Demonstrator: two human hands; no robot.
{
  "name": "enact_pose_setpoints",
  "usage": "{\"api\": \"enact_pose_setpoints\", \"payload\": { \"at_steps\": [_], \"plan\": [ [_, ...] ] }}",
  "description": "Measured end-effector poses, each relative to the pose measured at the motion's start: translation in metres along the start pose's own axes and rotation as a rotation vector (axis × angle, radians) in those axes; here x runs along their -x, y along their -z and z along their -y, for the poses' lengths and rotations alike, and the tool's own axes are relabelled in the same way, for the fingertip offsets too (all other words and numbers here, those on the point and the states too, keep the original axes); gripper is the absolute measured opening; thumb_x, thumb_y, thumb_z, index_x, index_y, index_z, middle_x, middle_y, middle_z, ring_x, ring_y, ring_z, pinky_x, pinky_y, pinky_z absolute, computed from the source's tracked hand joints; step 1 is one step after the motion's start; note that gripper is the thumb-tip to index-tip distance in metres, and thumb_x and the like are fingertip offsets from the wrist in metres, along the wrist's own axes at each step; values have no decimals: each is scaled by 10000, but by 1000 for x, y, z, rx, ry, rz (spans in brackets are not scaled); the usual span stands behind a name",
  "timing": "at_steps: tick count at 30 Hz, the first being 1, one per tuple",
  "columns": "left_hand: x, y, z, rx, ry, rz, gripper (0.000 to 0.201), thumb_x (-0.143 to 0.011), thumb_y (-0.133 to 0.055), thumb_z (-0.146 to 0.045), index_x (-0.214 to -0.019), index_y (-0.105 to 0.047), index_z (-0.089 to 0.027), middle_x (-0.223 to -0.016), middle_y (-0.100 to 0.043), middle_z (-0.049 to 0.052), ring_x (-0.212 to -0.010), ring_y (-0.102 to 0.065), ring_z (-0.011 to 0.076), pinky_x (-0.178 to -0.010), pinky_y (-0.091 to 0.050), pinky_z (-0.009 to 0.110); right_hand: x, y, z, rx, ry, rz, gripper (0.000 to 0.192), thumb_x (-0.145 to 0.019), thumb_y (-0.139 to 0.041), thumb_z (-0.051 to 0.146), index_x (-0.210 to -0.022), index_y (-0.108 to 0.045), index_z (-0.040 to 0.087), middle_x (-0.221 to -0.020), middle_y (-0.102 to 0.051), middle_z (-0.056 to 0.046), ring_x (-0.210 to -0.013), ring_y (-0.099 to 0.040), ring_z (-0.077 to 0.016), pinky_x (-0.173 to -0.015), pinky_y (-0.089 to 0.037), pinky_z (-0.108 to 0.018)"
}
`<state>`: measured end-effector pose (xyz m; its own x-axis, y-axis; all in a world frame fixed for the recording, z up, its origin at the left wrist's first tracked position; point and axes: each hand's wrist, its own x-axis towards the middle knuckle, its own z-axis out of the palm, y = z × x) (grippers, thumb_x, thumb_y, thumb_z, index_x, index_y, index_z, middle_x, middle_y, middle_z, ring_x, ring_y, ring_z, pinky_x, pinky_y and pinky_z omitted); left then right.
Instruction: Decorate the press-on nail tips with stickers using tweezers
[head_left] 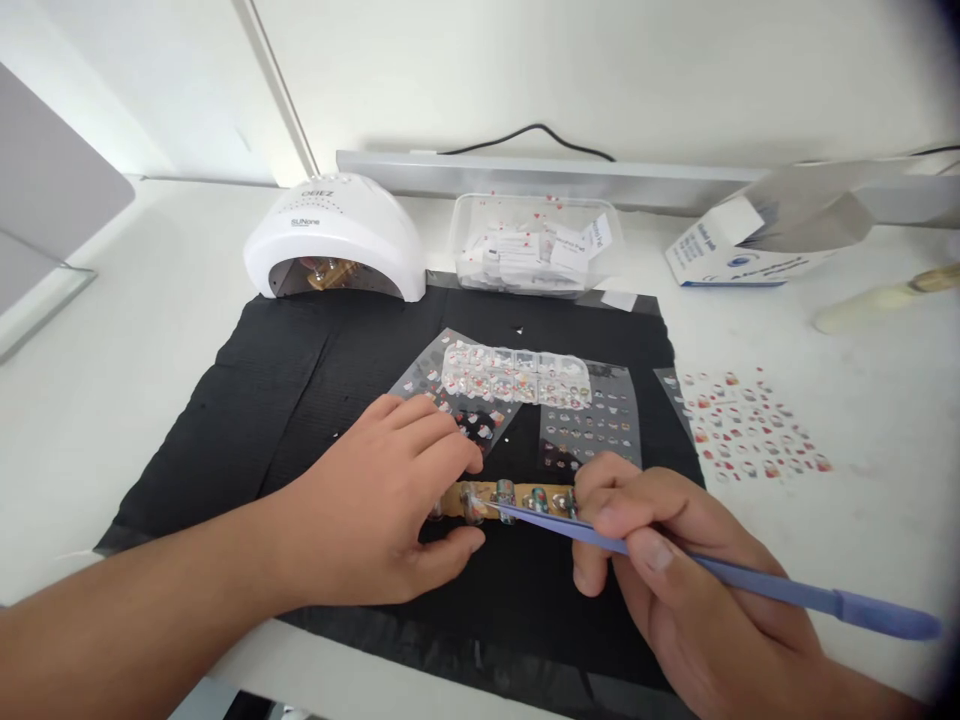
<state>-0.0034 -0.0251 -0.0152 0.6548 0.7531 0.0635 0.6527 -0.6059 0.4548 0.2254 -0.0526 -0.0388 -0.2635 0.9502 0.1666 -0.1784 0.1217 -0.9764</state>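
A wooden strip [525, 495] carrying several decorated nail tips [505, 492] lies on the black mat, running left to right. My left hand [390, 500] is closed around its left end, thumb on the near side and fingers on the far side; that end is hidden beneath the hand. My right hand [667, 560] grips a pair of blue tweezers [720, 570] between thumb and fingers, its fingertips close to the strip's right end. The tweezers' tip points left and reaches a nail tip near my left fingers. Whether it pinches anything is too small to tell.
Beyond the strip, a clear compartment box [517, 375] of small decorations rests on sticker sheets [592, 425]. Behind stand a white nail lamp [334, 235], a plastic tub [536, 245] of packets and a carton [757, 235]. Another sticker sheet [754, 425] and a brush [885, 300] lie right.
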Motion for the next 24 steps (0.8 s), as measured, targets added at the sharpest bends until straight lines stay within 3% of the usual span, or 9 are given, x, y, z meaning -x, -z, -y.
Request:
{"api": "enact_pose_setpoints", "payload": {
  "at_steps": [10,24],
  "plan": [
    [1,0,-1,-13,-11,0,156,-849,-632,-297,-925,-590,-168,-919,-643,51,-879,-532,232,-764,-366,398,0,-3,-3,17,-25,-63,148,-951,-578,316,-890,-707,275,-642,-599,3,-573,-524,-149,-565,-384,-319],
    [0,0,0,-26,-18,1,136,-868,-611,-301,-869,-611,-165,-887,-617,49,-869,-523,237,-749,-359,398,0,-3,3,50,-23,-24,171,-963,-535,314,-908,-696,297,-563,-627,-4,-649,-489,-185,-604,-427,-310]
  ]
}}
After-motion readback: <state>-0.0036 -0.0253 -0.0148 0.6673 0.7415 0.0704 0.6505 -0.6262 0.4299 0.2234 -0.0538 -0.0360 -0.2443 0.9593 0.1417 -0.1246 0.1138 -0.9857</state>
